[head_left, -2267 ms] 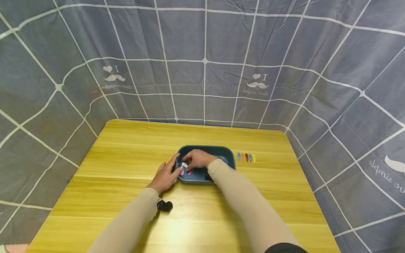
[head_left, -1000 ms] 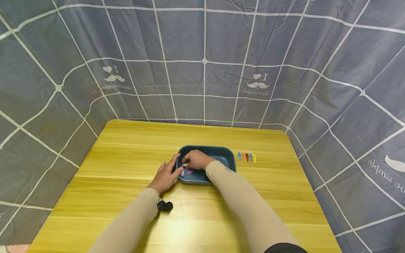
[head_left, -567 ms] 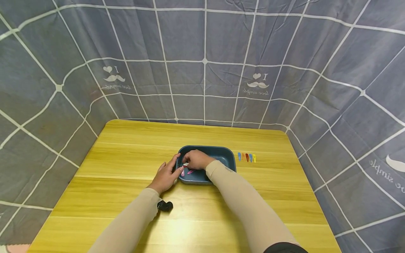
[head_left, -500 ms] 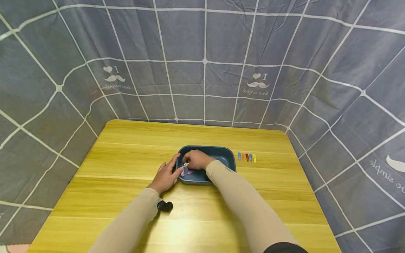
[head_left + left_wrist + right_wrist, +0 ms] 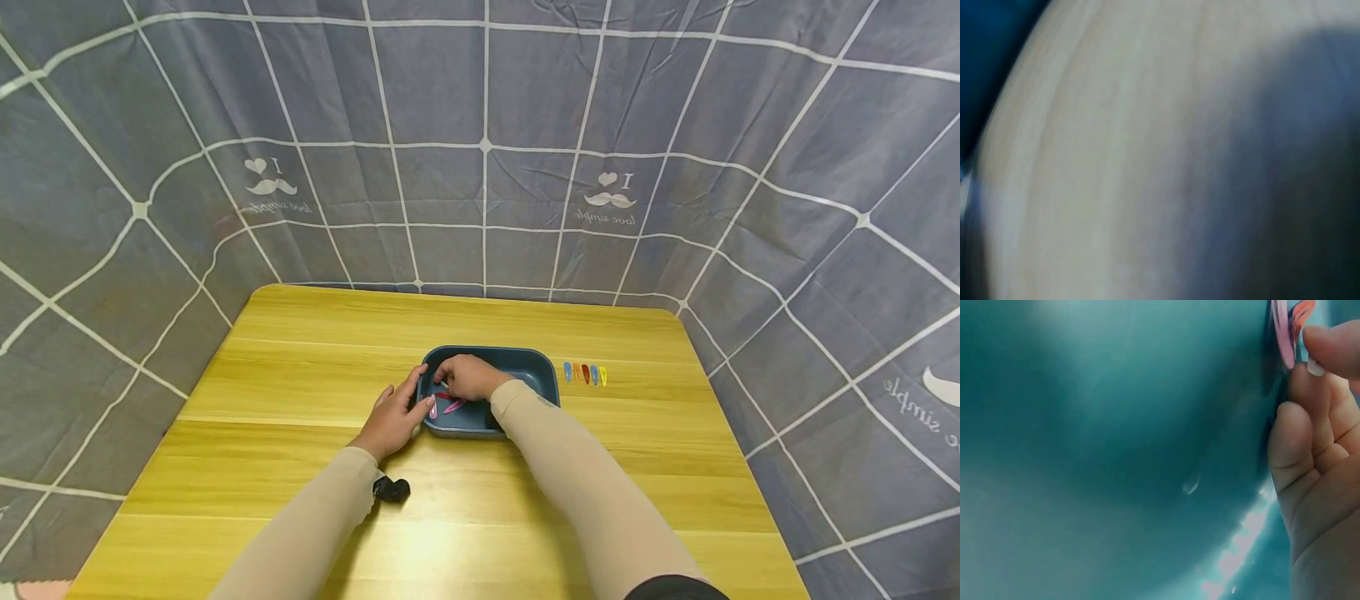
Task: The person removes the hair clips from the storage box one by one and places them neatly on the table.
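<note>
Red clip (image 5: 444, 395) has shifted; hands (image 5: 393, 420) (image 5: 468, 378) and pink clips (image 5: 432, 409) (image 5: 453, 406) crowd it

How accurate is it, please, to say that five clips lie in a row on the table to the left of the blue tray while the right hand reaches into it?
The side is wrong: the head view shows the five clips in a row on the table to the right of the blue tray, while the right hand reaches into it.
</note>
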Motion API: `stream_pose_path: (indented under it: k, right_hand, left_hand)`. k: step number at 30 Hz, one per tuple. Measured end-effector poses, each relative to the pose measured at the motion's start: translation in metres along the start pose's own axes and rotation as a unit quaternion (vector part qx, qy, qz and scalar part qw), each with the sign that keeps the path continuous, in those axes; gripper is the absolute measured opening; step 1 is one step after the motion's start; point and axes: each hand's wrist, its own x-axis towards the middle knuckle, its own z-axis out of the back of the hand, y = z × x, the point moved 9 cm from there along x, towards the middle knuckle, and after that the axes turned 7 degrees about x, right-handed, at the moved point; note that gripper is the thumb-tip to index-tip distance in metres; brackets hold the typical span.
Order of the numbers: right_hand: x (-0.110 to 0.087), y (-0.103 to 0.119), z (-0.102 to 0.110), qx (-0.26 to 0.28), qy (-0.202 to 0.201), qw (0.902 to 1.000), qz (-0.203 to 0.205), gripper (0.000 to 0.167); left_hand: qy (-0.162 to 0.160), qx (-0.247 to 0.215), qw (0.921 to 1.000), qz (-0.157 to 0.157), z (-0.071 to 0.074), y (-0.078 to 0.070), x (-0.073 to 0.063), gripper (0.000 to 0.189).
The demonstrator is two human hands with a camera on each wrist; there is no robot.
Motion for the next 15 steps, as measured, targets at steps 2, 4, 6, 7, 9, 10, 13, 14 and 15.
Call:
stream_pose_path:
  k: [2, 4, 6, 7, 9, 10, 13, 14, 15]
  right_hand:
    - [0.0, -0.003, 0.001, 0.008, -0.002, 0.9999, -0.006, 0.027]
    - [0.0, -0.005, 0.002, 0.011, -0.006, 0.9999, -0.009, 0.025]
    - [0.0, -0.007, 0.004, 0.013, -0.01, 0.9998, -0.011, 0.024]
    - [0.0, -0.007, 0.005, 0.011, -0.012, 0.9998, -0.01, 0.024]
    - [-0.001, -0.007, 0.007, 0.003, -0.015, 0.9999, -0.006, 0.026]
    - [-0.001, -0.007, 0.008, 0.001, -0.017, 0.9999, -0.005, 0.026]
    - [-0.004, -0.007, 0.012, -0.001, -0.019, 0.9998, -0.004, 0.029]
    - [-0.006, -0.006, 0.014, 0.003, -0.019, 0.9998, -0.004, 0.03]
    - [-0.007, -0.006, 0.017, 0.009, -0.02, 0.9997, -0.006, 0.031]
  left_hand:
    - [0.0, -0.001, 1.0, 0.001, 0.0, 0.0, 0.0, 0.067]
    - [-0.001, -0.001, 1.0, 0.002, 0.0, 0.0, 0.0, 0.068]
    - [-0.002, 0.002, 1.0, 0.003, 0.0, 0.0, 0.0, 0.068]
    - [-0.003, 0.002, 1.0, 0.003, 0.0, 0.0, 0.0, 0.068]
    - [-0.003, 0.002, 1.0, 0.004, -0.001, 0.0, 0.0, 0.069]
    - [-0.003, 0.001, 1.0, 0.005, -0.001, 0.001, -0.001, 0.069]
    - [-0.001, -0.006, 1.0, 0.005, 0.0, -0.001, -0.001, 0.069]
    - [0.0, -0.007, 1.0, 0.006, 0.0, -0.001, -0.001, 0.069]
    - [0.001, -0.007, 1.0, 0.007, 0.0, -0.001, -0.001, 0.069]
